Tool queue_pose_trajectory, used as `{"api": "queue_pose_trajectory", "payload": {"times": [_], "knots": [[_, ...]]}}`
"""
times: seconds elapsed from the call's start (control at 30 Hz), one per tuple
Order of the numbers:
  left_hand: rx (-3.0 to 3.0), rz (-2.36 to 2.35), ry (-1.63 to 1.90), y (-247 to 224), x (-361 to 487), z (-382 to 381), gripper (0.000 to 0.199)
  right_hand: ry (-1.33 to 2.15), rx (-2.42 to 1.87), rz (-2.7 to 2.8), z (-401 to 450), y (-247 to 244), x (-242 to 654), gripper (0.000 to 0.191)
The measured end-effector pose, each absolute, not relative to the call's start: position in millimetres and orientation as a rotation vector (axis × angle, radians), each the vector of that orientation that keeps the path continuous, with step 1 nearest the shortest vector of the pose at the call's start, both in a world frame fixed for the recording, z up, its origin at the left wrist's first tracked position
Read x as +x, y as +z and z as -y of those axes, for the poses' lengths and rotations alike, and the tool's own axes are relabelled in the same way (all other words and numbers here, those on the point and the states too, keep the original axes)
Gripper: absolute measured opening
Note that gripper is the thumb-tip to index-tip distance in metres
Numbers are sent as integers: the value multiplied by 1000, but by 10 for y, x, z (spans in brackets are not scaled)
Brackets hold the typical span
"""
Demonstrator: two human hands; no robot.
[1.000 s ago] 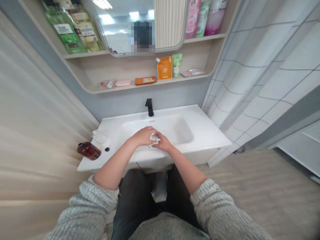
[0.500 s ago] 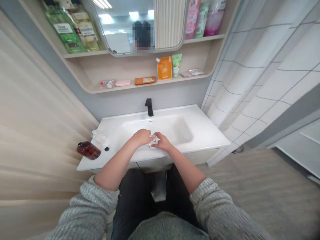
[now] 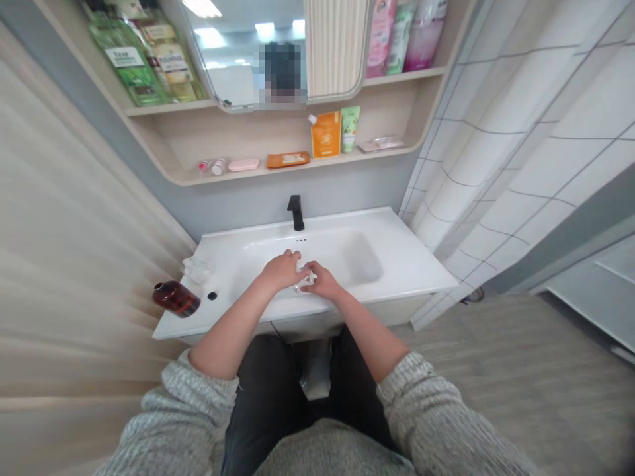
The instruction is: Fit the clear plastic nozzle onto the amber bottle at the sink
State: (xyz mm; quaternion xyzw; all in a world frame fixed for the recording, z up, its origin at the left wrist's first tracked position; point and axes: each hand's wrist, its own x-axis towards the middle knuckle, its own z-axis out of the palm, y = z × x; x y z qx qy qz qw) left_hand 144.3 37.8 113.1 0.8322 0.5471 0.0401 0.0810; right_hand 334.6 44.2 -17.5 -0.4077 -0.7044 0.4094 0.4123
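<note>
wad (image 3: 303, 279) of crumpled white stuff, too small to tell what, sits between both hands over the near side of the white washbasin (image 3: 367, 264). left hand (image 3: 282, 271) and right hand (image 3: 322, 281) grip it from either side, fingers curled. black faucet (image 3: 296, 213) stands beyond; amber bottle (image 3: 176, 299) lies left.

No wording can be read with certainty: the white label on the glossy green pouch (image 3: 126, 63), the pale label on the gold-filled clear bottle (image 3: 171, 63) beside it, and the print on the orange spouted pouch (image 3: 325, 135) are all too blurred.
</note>
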Motion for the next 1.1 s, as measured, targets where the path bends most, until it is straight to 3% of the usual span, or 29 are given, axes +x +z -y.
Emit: {"api": "queue_pose_trajectory", "payload": {"times": [0.13,0.27,0.4,0.67,0.77,0.9,1.0,1.1], "knots": [[2439,-1659,-11,1105,1448,-353,35,1019,-1032,1787,-460,-207,3344,68],[2351,-1689,99,1067,1454,-324,50,1030,-1041,1770,-460,-213,3342,69],[2311,-1797,147,992,1448,-313,38,1027,-1033,1789,-453,-198,3353,70],[2366,-1269,330,891,1118,-473,12,1136,-989,1778,-442,-170,3357,71],[2294,-1250,478,728,1039,-481,19,1158,-970,1737,-449,-176,3353,69],[2141,-1553,773,323,937,-348,49,1138,-1028,1635,-473,-205,3347,69],[2061,-1959,623,44,865,-189,50,1065,-1108,1549,-501,-249,3330,70],[2114,-2054,352,-77,848,-78,47,945,-1241,1457,-524,-265,3342,73]]}}
